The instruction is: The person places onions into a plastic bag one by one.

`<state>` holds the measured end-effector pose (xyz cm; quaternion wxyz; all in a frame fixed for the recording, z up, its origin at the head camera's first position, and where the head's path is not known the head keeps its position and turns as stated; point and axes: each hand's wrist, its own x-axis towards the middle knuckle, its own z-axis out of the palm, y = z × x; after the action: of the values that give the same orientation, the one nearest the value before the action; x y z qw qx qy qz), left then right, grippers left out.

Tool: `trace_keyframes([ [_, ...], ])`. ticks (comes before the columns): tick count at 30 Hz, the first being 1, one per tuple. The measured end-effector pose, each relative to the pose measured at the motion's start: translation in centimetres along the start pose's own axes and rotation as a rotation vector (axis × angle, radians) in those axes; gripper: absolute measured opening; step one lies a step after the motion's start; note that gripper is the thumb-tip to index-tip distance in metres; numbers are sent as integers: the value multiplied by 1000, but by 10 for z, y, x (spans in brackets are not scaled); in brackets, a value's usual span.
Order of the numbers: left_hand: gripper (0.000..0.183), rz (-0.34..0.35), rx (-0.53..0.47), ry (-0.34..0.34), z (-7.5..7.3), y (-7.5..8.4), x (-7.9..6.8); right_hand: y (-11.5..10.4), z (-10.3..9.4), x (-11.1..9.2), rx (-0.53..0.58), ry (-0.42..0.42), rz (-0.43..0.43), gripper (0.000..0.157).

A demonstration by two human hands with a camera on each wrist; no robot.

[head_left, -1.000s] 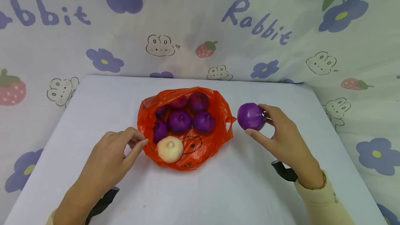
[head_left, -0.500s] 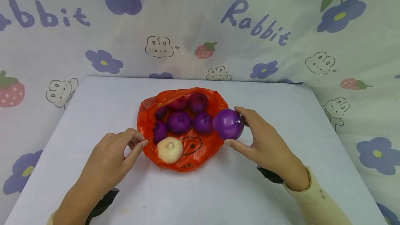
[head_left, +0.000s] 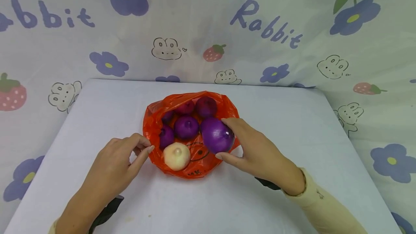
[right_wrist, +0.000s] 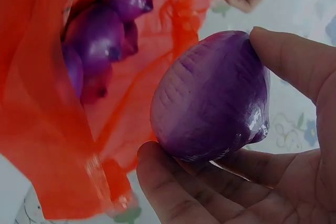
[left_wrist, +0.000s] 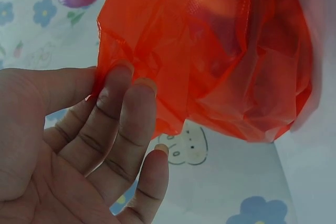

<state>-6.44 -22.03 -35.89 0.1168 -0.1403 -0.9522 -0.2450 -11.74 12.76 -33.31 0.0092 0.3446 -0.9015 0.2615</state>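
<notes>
A red plastic bag [head_left: 199, 170] stands with its mouth spread on the white table. Inside it lie several purple onions [head_left: 186, 127] and one cream-white onion [head_left: 177, 156], which sits toward the near side. My left hand [head_left: 118, 160] pinches the bag's left rim between thumb and fingers, as the left wrist view also shows. Over the bag's right part, my right hand [head_left: 256, 151] grips a glossy purple onion [right_wrist: 210, 98] between thumb and fingers. In the head view that held onion partly covers another one in the bag.
The white tabletop [head_left: 195, 208] reaches out on all sides of the bag. A patterned cloth [head_left: 195, 21] with flowers, rabbits and strawberries hangs behind the table's far edge. Dark straps [head_left: 108, 208] are on the wrists.
My right hand has carried the purple onion leftward, from beside the bag to over its right part. The left hand stays at the bag's rim.
</notes>
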Motion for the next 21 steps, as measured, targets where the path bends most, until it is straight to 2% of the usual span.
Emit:
trace_keyframes([
  [11, 21, 10, -6, 6, -1, 0, 1, 3, 32, 9, -9, -151, 54, 84],
  [21, 23, 12, -9, 4, -2, 1, 1, 7, 50, 13, -45, -174, 17, 81],
])
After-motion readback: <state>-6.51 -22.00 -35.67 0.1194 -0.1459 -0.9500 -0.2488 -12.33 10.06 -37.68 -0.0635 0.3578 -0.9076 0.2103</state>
